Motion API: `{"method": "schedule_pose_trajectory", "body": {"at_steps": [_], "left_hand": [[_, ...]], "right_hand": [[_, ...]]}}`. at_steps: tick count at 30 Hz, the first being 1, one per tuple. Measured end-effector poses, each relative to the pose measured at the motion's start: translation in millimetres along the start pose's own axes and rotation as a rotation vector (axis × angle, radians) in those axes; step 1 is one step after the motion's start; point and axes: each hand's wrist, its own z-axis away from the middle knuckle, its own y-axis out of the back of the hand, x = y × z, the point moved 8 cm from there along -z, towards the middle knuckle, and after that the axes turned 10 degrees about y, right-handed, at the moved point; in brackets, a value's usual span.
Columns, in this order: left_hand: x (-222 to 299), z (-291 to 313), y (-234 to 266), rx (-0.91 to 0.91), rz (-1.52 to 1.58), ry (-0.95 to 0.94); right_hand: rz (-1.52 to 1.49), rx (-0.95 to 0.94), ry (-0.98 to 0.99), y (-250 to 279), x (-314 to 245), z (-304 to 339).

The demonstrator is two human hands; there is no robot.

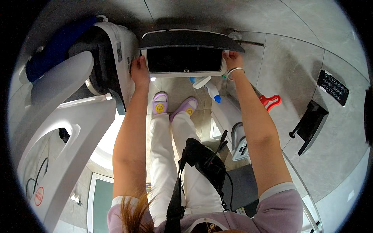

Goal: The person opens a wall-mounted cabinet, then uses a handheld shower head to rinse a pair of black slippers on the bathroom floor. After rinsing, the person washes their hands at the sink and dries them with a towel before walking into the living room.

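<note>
Black pouch (206, 163) hangs close; both hands' fingers grip white tank lid (184, 58) ends.

The toilet seat (182, 58) shows a white rim around a dark, nearly black middle, and its lid (186, 39) is dark grey with a thin white edge. The slippers (160, 103) are lilac — each carries a small yellow round patch. The trousers (163, 163) are white, the top (279, 206) pale mauve with white sleeve cuffs. A black shoulder bag (204, 161) hangs on a black strap. The bangle (235, 71) is silver. The spray bottle (211, 91) is white with a blue tip. A red hook (271, 101) lies on grey marbled tiles (295, 66) — a black remote panel (332, 87) with pale buttons sits on the same grey.
</note>
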Motion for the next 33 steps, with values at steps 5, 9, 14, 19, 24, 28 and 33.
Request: {"method": "schedule_pose_trajectory", "body": {"at_steps": [5, 9, 14, 19, 24, 28, 33], "left_hand": [[2, 8, -4, -0.007, 0.017, 0.022], [-6, 3, 1, -0.012, 0.051, 0.034], [6, 5, 0, -0.011, -0.059, 0.048], [13, 11, 5, -0.014, 0.008, -0.021], [7, 31, 10, -0.038, 0.074, 0.003], [-1, 35, 10, -0.101, 0.167, 0.086], [-14, 29, 3, -0.169, 0.324, 0.156]], "right_hand": [[0.097, -0.007, -0.005, 7, 13, 0], [0.037, -0.033, -0.075, 5, -12, 11], [0.04, -0.03, -0.135, 4, 2, 6], [0.094, -0.046, -0.082, 8, -10, 8], [-0.094, 0.058, 0.105, 26, -29, 10], [0.123, -0.002, 0.071, 20, -28, 10], [0.051, 0.015, 0.118, -1, 12, 2]]}}
